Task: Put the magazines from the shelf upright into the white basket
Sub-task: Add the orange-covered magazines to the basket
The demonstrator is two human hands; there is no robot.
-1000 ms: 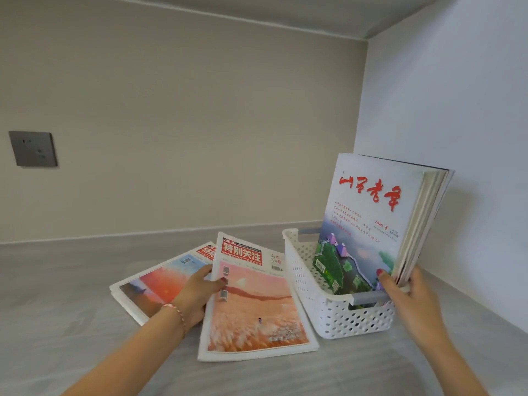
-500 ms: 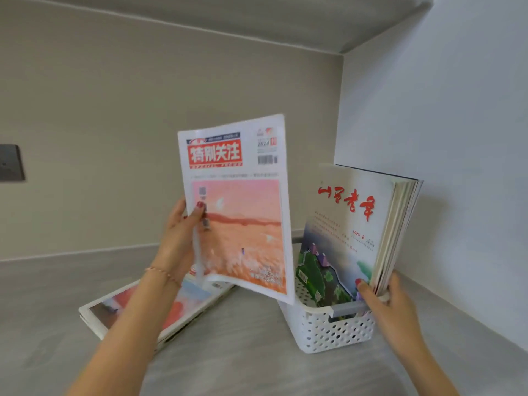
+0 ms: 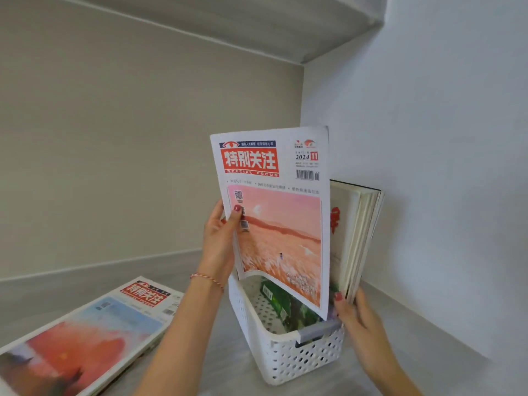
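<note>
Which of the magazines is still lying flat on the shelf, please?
The blue-and-red-cover magazine at lower left; the others are upright at the white basket.

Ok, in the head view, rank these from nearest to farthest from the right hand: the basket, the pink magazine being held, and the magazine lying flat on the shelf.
1. Basket: just left of the right hand.
2. Pink magazine: up and left, held by the left hand over the basket.
3. Flat magazine: far left on the shelf.
</note>
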